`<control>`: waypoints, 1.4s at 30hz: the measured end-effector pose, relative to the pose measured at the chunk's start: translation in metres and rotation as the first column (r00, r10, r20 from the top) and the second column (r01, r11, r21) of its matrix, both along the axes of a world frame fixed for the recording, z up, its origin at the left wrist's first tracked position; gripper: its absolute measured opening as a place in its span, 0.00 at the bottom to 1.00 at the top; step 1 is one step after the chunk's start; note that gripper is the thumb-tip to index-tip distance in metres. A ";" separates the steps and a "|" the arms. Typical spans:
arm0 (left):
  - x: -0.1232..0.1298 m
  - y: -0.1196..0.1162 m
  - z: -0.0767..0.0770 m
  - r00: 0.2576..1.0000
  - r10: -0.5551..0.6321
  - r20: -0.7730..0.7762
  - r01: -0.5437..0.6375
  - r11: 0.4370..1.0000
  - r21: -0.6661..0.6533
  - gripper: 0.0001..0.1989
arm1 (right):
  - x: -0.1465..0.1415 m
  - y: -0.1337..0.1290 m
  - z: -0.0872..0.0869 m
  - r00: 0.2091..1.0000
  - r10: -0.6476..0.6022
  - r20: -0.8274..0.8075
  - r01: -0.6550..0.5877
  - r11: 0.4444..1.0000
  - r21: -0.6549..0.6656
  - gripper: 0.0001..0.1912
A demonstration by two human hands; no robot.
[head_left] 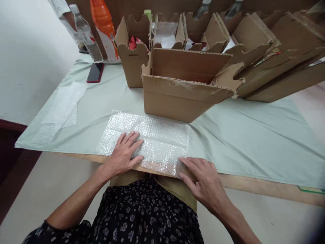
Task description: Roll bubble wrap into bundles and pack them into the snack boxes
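Note:
A clear sheet of bubble wrap lies spread at the front edge of the table. My left hand rests palm down on its left part, fingers apart and stretched out. At the front right corner is my right hand, its fingers curled and the thumb below them, gripping the edge of the sheet. That edge looks folded over near the fingertips. Part of it is hidden under the hand. Just behind the sheet stands an open cardboard box, its inside mostly hidden by the front wall.
More bubble wrap lies at the left. Behind it are a phone, a clear bottle and an orange bottle. Several cardboard bins line the back. A pale green cloth covers the table.

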State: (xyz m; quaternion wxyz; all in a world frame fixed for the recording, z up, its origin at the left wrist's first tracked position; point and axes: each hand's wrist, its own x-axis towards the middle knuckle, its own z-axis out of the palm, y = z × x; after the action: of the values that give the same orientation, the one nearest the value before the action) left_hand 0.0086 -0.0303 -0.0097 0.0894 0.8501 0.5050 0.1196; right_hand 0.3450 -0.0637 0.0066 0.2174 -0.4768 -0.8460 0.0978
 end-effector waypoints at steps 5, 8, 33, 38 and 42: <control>0.000 -0.001 0.000 1.000 -0.003 0.029 0.003 1.000 0.007 0.27 | 0.010 -0.004 -0.004 0.999 -0.032 0.037 0.030 0.999 0.037 0.16; 0.008 0.000 0.003 0.998 -0.014 0.055 0.014 1.000 0.012 0.26 | 0.013 0.011 -0.011 0.996 -0.080 0.029 0.078 0.995 0.057 0.16; 0.038 0.014 0.004 0.992 -0.101 0.076 0.101 0.995 0.001 0.21 | -0.018 0.109 -0.025 0.926 -0.378 -0.018 0.375 0.923 -0.081 0.11; 0.035 0.019 -0.001 0.985 0.018 0.170 -0.023 0.999 0.031 0.21 | -0.015 0.098 -0.020 0.896 -0.348 -0.275 0.322 0.937 -0.137 0.09; 0.024 0.033 0.001 0.975 0.137 0.177 -0.162 0.978 0.131 0.27 | -0.014 0.081 -0.019 0.806 -0.304 -0.508 0.274 0.952 -0.134 0.15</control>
State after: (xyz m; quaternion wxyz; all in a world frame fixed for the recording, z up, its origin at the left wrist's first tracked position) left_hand 0.0330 0.0031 -0.0090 0.0602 0.8008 0.5484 0.2330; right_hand 0.3312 0.0170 -0.0119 0.4386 -0.5609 -0.6694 0.2122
